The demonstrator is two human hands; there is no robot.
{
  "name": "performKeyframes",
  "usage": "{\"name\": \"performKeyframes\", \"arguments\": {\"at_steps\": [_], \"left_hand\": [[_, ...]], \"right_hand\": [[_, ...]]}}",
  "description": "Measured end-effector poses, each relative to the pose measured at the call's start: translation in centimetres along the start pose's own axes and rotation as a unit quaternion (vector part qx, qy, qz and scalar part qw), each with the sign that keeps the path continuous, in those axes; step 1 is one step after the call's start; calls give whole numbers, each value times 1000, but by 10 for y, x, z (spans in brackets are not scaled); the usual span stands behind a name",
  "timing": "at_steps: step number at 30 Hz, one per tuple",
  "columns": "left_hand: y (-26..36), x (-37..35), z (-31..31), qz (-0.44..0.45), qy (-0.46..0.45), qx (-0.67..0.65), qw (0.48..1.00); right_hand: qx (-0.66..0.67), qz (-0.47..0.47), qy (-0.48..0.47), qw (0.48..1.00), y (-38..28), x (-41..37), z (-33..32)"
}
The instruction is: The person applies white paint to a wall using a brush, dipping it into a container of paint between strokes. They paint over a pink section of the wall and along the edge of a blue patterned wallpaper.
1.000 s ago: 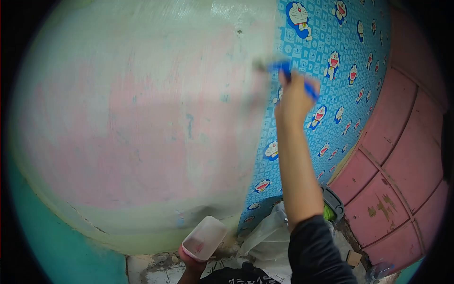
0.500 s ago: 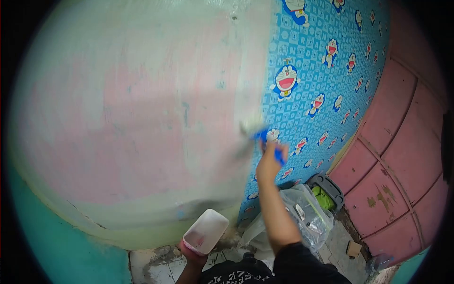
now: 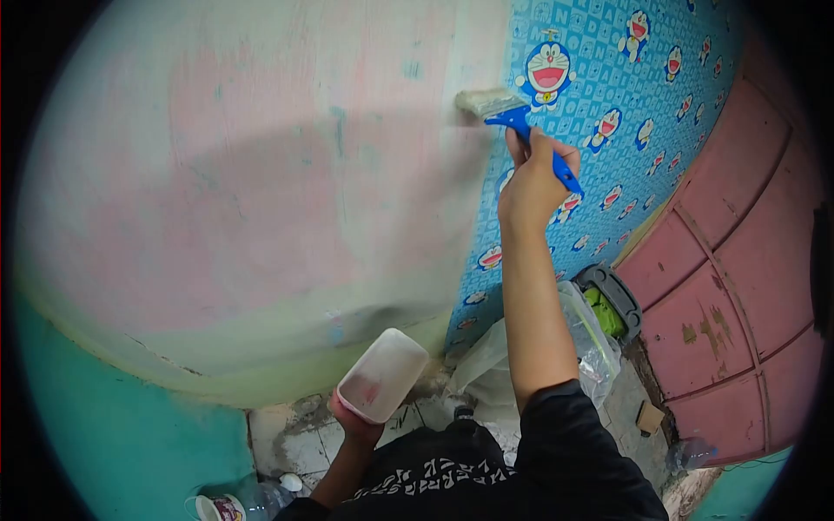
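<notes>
My right hand point(image 3: 540, 174) is closed round the blue handle of a wide paintbrush point(image 3: 512, 111). The brush's pale bristles lie against the wall at the left edge of the blue cartoon wallpaper point(image 3: 599, 95). To the left stretches the pink and whitish bare wall point(image 3: 261, 200), streaked and patchy, with the arm's shadow across it. Low in front of my body, my left hand point(image 3: 354, 421) grips a white rectangular plastic tub point(image 3: 384, 375) by its lower end. The tub is tilted toward me, and a pinkish patch shows on its inside.
A clear plastic bag point(image 3: 486, 365) and a grey-handled container with something green point(image 3: 605, 311) stand by the wallpaper's foot. Pink door panels point(image 3: 738, 260) rise at right. A small bucket point(image 3: 221, 508) and a plastic bottle point(image 3: 265, 497) sit lower left. A brown block point(image 3: 649, 418) lies on the floor.
My right hand has moved the brush upward along the wallpaper's edge. The camera view has tipped lower, bringing the bucket and bottle into sight. My left hand still holds the tub.
</notes>
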State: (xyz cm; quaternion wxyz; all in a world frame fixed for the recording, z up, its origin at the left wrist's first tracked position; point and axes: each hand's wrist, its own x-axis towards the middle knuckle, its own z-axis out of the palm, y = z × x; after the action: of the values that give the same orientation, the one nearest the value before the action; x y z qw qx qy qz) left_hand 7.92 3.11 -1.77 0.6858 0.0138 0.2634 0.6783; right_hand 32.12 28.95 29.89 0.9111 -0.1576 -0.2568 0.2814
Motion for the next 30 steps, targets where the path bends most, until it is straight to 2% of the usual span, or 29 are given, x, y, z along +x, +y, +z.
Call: {"name": "performKeyframes", "arguments": {"at_steps": [2,4,8,11,13,18,20,22,24,27,30], "left_hand": [[1,1,-6,5,-1,9,1000],[4,1,-6,6,-17,18,1000],[4,-2,3,4,-19,15,1000],[4,0,0,-7,-16,10,1000],[1,3,-10,-8,-16,21,1000],[1,-4,4,-18,-20,22,999],[2,-3,5,-18,-28,27,999],[4,-3,4,-17,-28,30,999],[7,-1,3,-11,-19,30,999],[7,3,1,0,-9,17,1000],[7,2,1,1,-2,27,1000]], "right_hand": [[15,15,1,1000,2,-2,-11],[-1,51,24,998,31,-26,-67],[-189,100,91,973,115,-119,-228],[-262,185,147,936,126,-157,-256],[-203,149,105,962,117,-146,-226],[-76,36,27,996,34,-68,-67],[-36,28,3,999,14,-48,-39],[-24,30,7,999,15,-46,-44],[-41,39,37,998,40,-57,-80],[-145,96,70,982,98,-101,-190],[-280,195,140,929,136,-147,-281]]}}
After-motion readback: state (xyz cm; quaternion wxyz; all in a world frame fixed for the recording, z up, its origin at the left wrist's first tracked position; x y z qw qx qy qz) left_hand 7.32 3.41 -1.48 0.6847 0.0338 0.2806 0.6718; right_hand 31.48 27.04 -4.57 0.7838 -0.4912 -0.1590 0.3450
